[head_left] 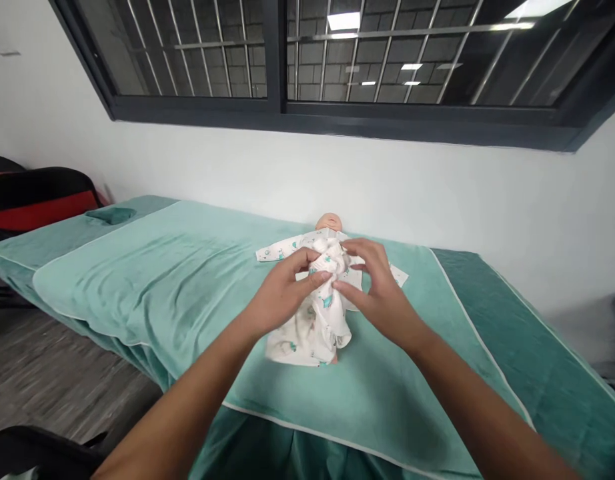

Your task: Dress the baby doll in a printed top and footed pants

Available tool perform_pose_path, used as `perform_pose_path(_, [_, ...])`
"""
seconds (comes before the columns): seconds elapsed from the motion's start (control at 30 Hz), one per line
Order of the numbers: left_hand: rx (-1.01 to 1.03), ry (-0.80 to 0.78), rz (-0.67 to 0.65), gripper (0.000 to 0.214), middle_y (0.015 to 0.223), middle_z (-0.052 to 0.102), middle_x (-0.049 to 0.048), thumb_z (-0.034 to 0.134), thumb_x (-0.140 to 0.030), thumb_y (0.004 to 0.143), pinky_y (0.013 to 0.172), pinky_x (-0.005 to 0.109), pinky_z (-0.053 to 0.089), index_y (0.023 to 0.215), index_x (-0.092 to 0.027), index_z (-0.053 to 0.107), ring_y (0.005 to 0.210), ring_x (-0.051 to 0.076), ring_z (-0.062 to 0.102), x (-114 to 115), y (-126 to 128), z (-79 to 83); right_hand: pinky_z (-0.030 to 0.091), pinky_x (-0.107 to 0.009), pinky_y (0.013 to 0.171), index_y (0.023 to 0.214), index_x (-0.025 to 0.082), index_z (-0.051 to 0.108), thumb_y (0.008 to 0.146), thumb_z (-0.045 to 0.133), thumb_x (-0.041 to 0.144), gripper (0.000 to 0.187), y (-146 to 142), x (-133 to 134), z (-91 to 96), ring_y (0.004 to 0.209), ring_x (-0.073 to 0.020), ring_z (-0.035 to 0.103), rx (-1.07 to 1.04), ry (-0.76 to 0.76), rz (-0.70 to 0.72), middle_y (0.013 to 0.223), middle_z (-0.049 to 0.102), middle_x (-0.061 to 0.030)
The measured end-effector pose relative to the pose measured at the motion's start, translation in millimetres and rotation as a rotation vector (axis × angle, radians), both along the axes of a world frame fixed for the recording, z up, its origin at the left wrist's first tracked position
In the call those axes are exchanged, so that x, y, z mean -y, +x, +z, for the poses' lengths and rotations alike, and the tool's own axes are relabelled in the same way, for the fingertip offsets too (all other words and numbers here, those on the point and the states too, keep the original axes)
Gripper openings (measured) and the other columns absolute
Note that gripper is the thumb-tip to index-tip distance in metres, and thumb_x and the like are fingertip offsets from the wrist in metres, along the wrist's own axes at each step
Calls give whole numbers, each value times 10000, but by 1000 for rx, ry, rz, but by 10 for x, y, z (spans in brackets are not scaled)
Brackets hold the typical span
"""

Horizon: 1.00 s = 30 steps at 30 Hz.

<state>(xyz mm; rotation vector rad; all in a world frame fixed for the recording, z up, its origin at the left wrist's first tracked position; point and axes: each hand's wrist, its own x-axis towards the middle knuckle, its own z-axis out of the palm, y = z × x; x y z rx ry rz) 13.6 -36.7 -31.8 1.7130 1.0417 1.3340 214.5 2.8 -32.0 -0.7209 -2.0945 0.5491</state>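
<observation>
A baby doll (329,222) lies on its back on a teal towel (152,273), head toward the wall. It wears a white printed garment (307,333) with small teal figures. My left hand (280,293) and my right hand (377,287) meet over the doll's chest. Both pinch a bunched-up fold of the white garment between thumb and fingers and lift it slightly. The doll's body is mostly hidden under the cloth and my hands.
The towel covers a long table (537,373) draped in darker teal cloth, set against a white wall under a barred window (307,53). A small folded teal cloth (111,215) lies at the far left end. A black and red chair (37,197) stands at left.
</observation>
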Motion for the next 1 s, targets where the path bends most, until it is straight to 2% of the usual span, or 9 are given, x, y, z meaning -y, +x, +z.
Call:
perform_pose_path(0.1, [-93,95,-99,160,931,622,10,626,-360,935,796,280,437,958,-201,619,872,153,560,-32,-76,349,394,-449,1094,1190,278,602,880,706,276,326,-103,-35,319,1299,-274,476,28,189,-36,1304,559,-73])
perform_pose_path(0.17, [-137,173,-89,150,915,627,12,660,-343,915,777,274,436,936,-196,639,856,149,560,-44,-132,553,422,-419,1003,996,233,620,822,740,224,212,-165,-38,569,1144,-261,542,38,219,-54,1133,611,-53])
perform_pose_path(0.33, [11,309,50,215,861,632,2,769,-367,833,733,273,464,903,-201,654,849,163,616,32,-243,907,426,-290,752,746,187,556,750,830,242,280,-222,16,1136,842,-166,560,-50,-44,34,767,566,32])
perform_pose_path(0.5, [165,323,78,191,822,635,-34,749,-359,852,659,248,469,909,-216,636,775,139,660,190,-340,1088,375,-237,687,739,180,469,837,700,203,252,-178,167,1437,730,-39,537,-292,-175,309,767,533,112])
perform_pose_path(0.6, [200,279,25,179,778,646,-41,760,-318,825,584,224,455,863,-203,627,663,108,641,210,-460,1143,329,-236,632,709,197,414,918,599,294,295,-163,205,1446,623,-19,440,-360,-237,406,661,451,130])
perform_pose_path(0.7, [200,201,-4,205,739,657,-40,750,-365,824,534,206,443,858,-200,633,582,88,614,195,-575,1160,314,-228,592,683,204,421,924,656,372,376,-199,141,1348,560,-37,391,-338,-268,338,602,405,109])
perform_pose_path(0.87, [-59,-138,-163,301,775,709,28,827,-385,745,550,259,485,905,-159,709,652,174,676,194,-555,1047,371,-230,586,740,220,510,893,702,513,382,-289,-3,1105,603,-82,469,-436,-329,216,674,486,62])
perform_pose_path(0.93, [-29,-126,-110,305,756,693,36,830,-407,739,549,268,482,866,-155,713,658,184,673,161,-495,958,405,-246,603,803,227,571,866,696,594,393,-304,10,1010,641,-107,516,-392,-361,215,715,550,44])
perform_pose_path(1.0, [53,-63,-48,303,724,665,22,818,-428,756,533,252,462,841,-163,698,622,154,639,104,-441,867,440,-269,630,860,220,633,803,726,656,449,-309,61,922,698,-144,576,-200,-417,262,759,618,19])
